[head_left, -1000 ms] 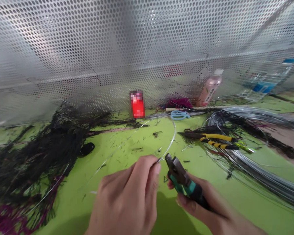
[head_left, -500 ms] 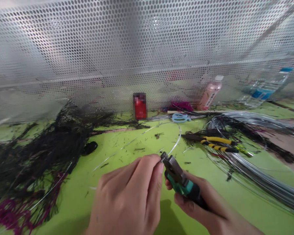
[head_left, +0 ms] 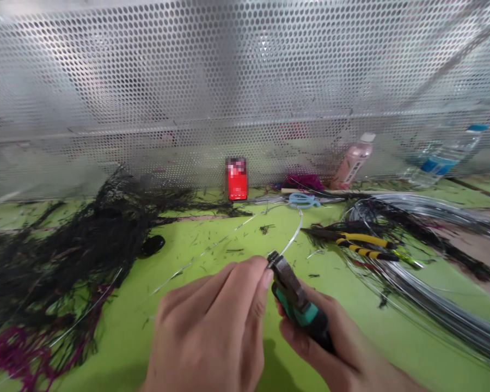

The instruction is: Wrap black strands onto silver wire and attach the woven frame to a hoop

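Note:
My left hand (head_left: 212, 332) pinches the near end of a thin silver wire (head_left: 294, 233) that curves away over the green tabletop (head_left: 212, 239). Wrapped round green-handled pliers (head_left: 296, 302), my right hand (head_left: 330, 348) has their jaws closed on the wire right at my left fingertips. Both hands are low in the middle of the view, touching each other at the wire.
A heap of black fibres (head_left: 77, 239) with some magenta strands (head_left: 12, 354) lies left. Coiled steel wire (head_left: 433, 299) and yellow-handled pliers (head_left: 363, 245) lie right. A red can (head_left: 237, 179), blue scissors (head_left: 304, 200), a pink bottle (head_left: 354, 160) and a water bottle (head_left: 445, 158) stand by the perforated metal screen (head_left: 245, 92).
The pliers moved left from beside the wire onto it, jaws meeting my left fingertips. The wire's far loop shifted slightly.

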`<state>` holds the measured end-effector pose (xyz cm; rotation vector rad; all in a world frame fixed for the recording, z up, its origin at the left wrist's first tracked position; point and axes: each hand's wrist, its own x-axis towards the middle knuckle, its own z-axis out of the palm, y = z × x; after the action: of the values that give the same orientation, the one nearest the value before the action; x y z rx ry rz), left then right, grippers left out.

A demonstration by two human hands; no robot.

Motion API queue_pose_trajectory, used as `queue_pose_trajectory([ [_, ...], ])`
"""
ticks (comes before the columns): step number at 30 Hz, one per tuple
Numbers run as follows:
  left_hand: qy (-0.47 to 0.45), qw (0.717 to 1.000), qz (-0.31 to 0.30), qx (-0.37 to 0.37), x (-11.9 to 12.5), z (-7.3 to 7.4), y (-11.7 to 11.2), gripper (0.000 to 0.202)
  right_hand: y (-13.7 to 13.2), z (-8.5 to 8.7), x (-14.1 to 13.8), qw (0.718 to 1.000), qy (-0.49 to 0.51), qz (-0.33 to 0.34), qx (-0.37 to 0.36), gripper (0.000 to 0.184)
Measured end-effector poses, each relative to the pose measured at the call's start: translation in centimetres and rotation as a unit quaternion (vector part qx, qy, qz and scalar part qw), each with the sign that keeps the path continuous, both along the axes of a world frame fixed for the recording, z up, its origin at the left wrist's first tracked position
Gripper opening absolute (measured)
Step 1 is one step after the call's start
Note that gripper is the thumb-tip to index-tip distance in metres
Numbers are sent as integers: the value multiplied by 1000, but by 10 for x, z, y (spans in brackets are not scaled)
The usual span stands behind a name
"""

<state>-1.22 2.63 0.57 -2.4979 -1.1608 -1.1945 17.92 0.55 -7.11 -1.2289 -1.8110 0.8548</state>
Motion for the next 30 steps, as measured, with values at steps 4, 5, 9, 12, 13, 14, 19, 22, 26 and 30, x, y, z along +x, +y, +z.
queue_pose_trajectory([
  [4, -17, 1000, 12, -24, 1, 1, -1, 18, 3, -4, -14, 1000, 8, 8, 5, 32],
  [5, -14, 999, 14, -38, 2, 2, -1, 18, 4, -7, -17, 1000, 14, 6, -7, 32],
  [9, -30, 998, 23, -60, 1, 4, 0, 18, 8, -13, -19, 998, 45, 7, -47, 34],
  [12, -51, 997, 39, -52, -3, 7, 0, 13, 14, -8, -4, 999, -8, -7, -51, 37],
  [13, -55, 996, 43, -50, -5, 8, 0, 11, 15, -6, 3, 997, -51, -12, -56, 37],
  [14, -57, 996, 46, -50, -7, 9, 0, 10, 17, -4, 11, 993, -100, -12, -64, 37],
  [19, -34, 996, 61, -51, -10, 11, 0, 9, 6, -1, 36, 977, -102, -50, -178, 46],
  [22, -17, 997, 59, -44, -9, 9, 1, 11, -9, 0, 32, 973, -10, -91, -210, 51],
  [26, 4, 997, 54, -56, -8, 8, -3, 10, -14, 12, 15, 995, -15, -71, -67, 44],
  [30, 12, 997, 49, -65, -7, 7, -5, 10, -8, 29, 4, 999, -25, -26, -25, 40],
])
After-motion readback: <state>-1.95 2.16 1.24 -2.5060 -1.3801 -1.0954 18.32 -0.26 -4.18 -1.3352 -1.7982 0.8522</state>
